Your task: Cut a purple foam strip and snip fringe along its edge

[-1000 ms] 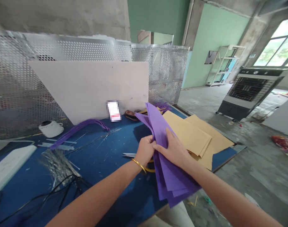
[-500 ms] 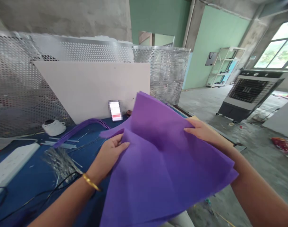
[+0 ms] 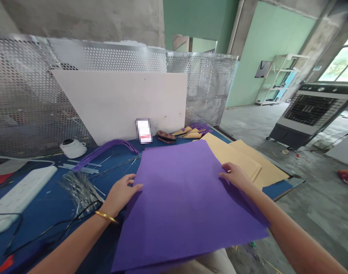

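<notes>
A stack of purple sheets (image 3: 176, 198), paper or thin fabric, lies spread out in front of me, its near edge hanging over my lap. My left hand (image 3: 122, 194) is at the stack's left edge, thumb over the top and the other fingers curled at the side. On the opposite edge, my right hand (image 3: 233, 176) pinches the sheets lightly between thumb and fingers. Just beyond my right hand lie tan sheets (image 3: 239, 156). A bundle of silvery twist ties (image 3: 82, 190) lies left of my left hand.
On the blue table (image 3: 45, 198) are a white power strip (image 3: 25, 194) with black cables, a white cup (image 3: 73, 148), purple strips (image 3: 105, 148), a lit phone (image 3: 144, 131) and a brown patterned pouch (image 3: 166, 137). A white board (image 3: 128, 102) stands behind. An air cooler (image 3: 307, 114) is on the floor.
The purple sheets, held up and bent before, have come down and flattened out. Both hands have shifted to the side edges, uncovering the pouch and tan sheets behind.
</notes>
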Demonstrator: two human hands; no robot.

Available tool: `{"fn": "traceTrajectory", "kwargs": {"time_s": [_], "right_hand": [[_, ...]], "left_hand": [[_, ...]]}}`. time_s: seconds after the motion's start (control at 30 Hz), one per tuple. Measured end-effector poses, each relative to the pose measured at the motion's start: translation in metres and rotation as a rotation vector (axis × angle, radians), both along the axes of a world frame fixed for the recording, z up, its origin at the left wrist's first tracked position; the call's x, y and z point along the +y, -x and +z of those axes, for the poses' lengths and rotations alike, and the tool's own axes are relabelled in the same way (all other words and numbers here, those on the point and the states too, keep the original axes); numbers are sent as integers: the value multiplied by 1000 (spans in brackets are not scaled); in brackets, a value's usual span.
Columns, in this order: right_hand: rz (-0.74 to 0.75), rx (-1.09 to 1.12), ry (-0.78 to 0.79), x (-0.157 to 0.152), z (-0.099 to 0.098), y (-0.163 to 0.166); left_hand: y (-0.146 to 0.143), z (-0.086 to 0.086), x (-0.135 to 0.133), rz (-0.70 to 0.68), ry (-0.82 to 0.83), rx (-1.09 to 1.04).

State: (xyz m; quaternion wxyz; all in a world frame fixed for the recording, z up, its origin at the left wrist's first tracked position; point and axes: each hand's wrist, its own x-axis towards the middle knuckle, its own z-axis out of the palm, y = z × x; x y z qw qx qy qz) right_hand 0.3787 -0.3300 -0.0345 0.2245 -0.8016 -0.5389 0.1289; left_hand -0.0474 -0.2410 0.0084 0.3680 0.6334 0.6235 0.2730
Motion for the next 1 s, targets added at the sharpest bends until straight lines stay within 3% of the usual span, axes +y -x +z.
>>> {"fn": "traceTrajectory", "kwargs": {"time_s": [0.23,0.5,0.63,0.8,1.0], "right_hand": [[-55,-84,112,13,-3,-1],[-74,-137,175,18,-11,5],[-53,-152,94,15,-11,7],[4,-161,-90,11,-4,8],[173,-46,-126,17,11,10]], "left_hand": [[2,-4,12,22,10,10],[-6,13,9,-109,179,-162],[-11,19,15,-59,209,-227],[-13,14,25,39,118,-266],[-16,9,26,-99,206,-335]]}}
